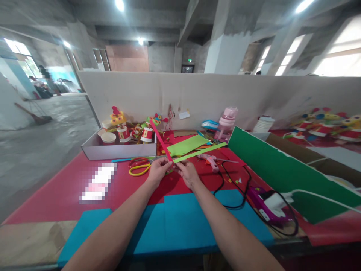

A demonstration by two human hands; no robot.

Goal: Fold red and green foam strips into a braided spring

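Note:
My left hand (pixel 158 171) pinches the lower end of a pinkish-red paper strip (pixel 161 141), which rises away to the upper left. Close beside it, my right hand (pixel 187 173) is closed on the near end of a light green paper strip (pixel 201 152) slanting to the right. The two strip ends meet between my fingertips in a V; whether they are stuck together I cannot tell. Behind them lies a wide green paper sheet (pixel 187 145). Yellow-handled scissors (pixel 140 170) rest left of my left hand, and a pink glue gun (pixel 209 162) lies right of my right hand.
A white box (pixel 120 151) at the left holds paper cups and finished paper figures. At right stand a green-sided box (pixel 282 169) and a purple power strip (pixel 270 210) with a black cord. Blue sheets (pixel 186 226) cover the front edge. A pink bottle (pixel 227 122) stands behind.

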